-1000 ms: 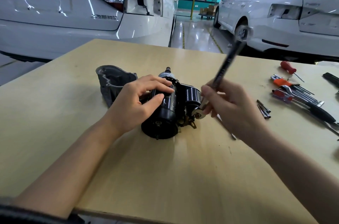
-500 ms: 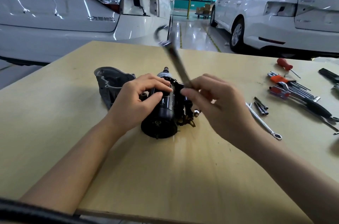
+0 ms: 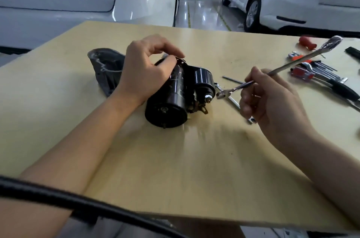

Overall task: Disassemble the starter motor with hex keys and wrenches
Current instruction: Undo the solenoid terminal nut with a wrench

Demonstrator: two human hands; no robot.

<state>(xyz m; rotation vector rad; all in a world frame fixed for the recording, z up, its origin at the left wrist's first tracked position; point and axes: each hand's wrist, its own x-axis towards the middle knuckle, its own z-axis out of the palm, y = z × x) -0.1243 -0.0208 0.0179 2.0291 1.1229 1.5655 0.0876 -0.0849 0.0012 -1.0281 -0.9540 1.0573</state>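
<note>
The black starter motor [image 3: 175,97] lies on its side in the middle of the wooden table [image 3: 175,169], its grey nose housing [image 3: 106,70] to the left. My left hand [image 3: 144,70] grips the top of the motor body. My right hand [image 3: 272,101] holds a long silver wrench [image 3: 280,67] slanting up to the right. The wrench's lower end [image 3: 223,94] sits just right of the nut [image 3: 208,98] on the solenoid's terminal, apart from it by a small gap.
A second silver wrench [image 3: 231,99] and a thin rod [image 3: 232,80] lie on the table under my right hand. Hex keys and red-handled tools [image 3: 315,71] are spread at the right edge, with a red screwdriver [image 3: 307,42]. White cars stand behind the table.
My right hand swung the wrench from pointing up and to the left down to the right, bringing its lower end beside the solenoid terminal. The left hand stayed on the motor.
</note>
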